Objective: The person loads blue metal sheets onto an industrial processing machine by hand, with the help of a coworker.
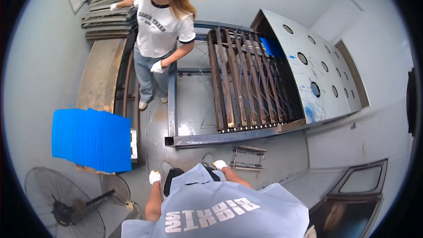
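Grey workshop floor [194,105] with a metal frame [211,139] holding slatted racks [246,83]. Left hand [154,177] and right hand [219,165], both gloved, hang apart, empty, just short of the frame; finger closure cannot be determined. Blue sheet stack [90,139] sits left. A co-worker [161,31] stands beyond.

Bright, even indoor light with soft, faint shadows; strong fisheye bending and black corners at the rim; slight overall blur.
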Available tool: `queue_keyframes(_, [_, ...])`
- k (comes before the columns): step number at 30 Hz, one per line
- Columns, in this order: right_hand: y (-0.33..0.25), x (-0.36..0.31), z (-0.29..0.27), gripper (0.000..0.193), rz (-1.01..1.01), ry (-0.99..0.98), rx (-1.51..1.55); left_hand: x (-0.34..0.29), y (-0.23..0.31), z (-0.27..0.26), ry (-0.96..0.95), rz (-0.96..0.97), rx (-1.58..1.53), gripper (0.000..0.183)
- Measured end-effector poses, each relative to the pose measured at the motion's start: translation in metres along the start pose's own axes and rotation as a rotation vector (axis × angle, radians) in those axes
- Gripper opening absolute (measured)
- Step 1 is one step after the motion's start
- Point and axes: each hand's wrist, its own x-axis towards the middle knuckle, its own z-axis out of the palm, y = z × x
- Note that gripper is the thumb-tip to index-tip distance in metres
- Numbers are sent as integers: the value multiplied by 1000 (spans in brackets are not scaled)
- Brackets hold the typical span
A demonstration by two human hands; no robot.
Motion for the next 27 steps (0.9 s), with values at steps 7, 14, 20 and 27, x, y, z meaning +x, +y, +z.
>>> queue_keyframes(7, [4,-8,-14,31,-114,-66,-25,35,-46,29,-349,214,70,18])
queue_keyframes(14, [48,-6,20,29,104,-33,213,9,-7,58,-369,530,550,23])
queue_keyframes(20, [52,-10,17,28,152,-29,307,12,7,56,-360,609,645,23])
queue_keyframes(27, [55,-7,10,31,102,-22,236,16,12,52,-341,627,738,26])
